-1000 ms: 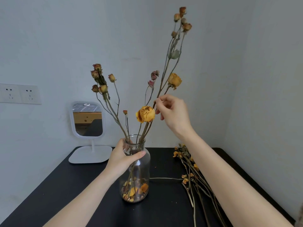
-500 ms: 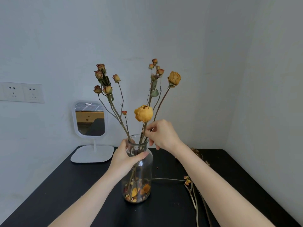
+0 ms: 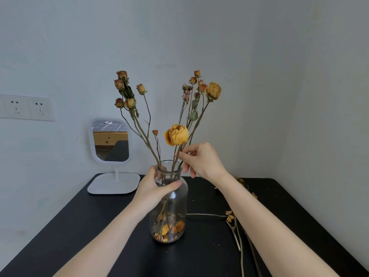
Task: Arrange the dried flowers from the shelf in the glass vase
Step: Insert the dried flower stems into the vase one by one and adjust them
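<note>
A clear glass vase (image 3: 175, 208) stands on the black table (image 3: 99, 236), with loose petals at its bottom. Several dried flower stems rise from it: a big yellow bloom (image 3: 177, 134), a cluster of small buds (image 3: 124, 90) at the left and another bunch of buds (image 3: 196, 84) at the right. My left hand (image 3: 157, 186) grips the vase's neck. Just above the rim, my right hand (image 3: 201, 160) pinches the stems between thumb and forefinger. More dried flowers (image 3: 233, 218) lie flat on the table to the right, partly hidden by my right forearm.
A white-framed standing mirror (image 3: 110, 140) with a flat base sits at the table's back left. Wall sockets (image 3: 27, 107) are on the left wall. The corner walls close in behind and on the right of the table.
My right hand has come down from high up, lowering the long stem of buds into the vase. The left hand has kept its hold on the vase neck.
</note>
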`<state>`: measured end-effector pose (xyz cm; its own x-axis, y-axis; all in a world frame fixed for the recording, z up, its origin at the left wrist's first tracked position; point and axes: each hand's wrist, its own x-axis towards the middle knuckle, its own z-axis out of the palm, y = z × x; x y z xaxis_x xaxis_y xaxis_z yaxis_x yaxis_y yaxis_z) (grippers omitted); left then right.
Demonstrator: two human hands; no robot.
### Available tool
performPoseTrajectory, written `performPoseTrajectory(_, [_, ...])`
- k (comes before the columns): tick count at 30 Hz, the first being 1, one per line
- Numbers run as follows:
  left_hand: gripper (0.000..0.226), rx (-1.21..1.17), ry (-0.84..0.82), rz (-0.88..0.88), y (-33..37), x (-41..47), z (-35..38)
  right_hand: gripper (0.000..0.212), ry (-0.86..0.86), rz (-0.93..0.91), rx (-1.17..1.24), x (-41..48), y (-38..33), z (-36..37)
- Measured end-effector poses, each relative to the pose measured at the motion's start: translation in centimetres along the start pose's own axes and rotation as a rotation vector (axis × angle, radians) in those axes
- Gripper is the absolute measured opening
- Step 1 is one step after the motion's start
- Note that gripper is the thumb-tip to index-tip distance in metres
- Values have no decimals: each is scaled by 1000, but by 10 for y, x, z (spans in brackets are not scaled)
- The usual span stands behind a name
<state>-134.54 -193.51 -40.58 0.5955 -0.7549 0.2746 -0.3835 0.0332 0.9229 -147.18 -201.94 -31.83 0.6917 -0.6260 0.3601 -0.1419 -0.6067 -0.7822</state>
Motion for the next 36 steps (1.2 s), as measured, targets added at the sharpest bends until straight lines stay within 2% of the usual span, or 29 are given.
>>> performPoseTrajectory(7, [39,-8,-128,-47,7,8,-7,19,5,-45,13,-7,2,1])
performPoseTrajectory(9, [48,24,-81,-22,8,9,-5,20,11,-47,17,-7,3,2])
performPoseTrajectory(13, [80,90,89,35,8,7,-2,21,25,-70,7,-9,4,4])
performPoseTrajectory(18, [86,136,105,14,5,9,0,22,29,-72,-5,-11,6,7])
performPoseTrajectory(21, [93,181,208,24,0,-5,4,23,30,-82,0,-13,5,6])
performPoseTrajectory(24, [70,154,458,100,-8,-35,10,19,43,-115,25,-18,6,-2])
performPoseTrajectory(26, [49,149,506,177,-14,-57,18,15,42,-114,36,-22,11,-12])
performPoseTrajectory(28, [35,190,391,244,-19,-77,30,14,52,-79,33,-28,22,-23])
performPoseTrajectory(31, [23,258,70,269,-21,-92,57,19,122,42,-7,-37,53,-39])
performPoseTrajectory(33, [16,301,-104,255,-19,-91,77,21,159,159,-51,-43,80,-52])
performPoseTrajectory(36, [14,386,-260,159,-16,-77,109,24,153,341,-163,-58,122,-72])
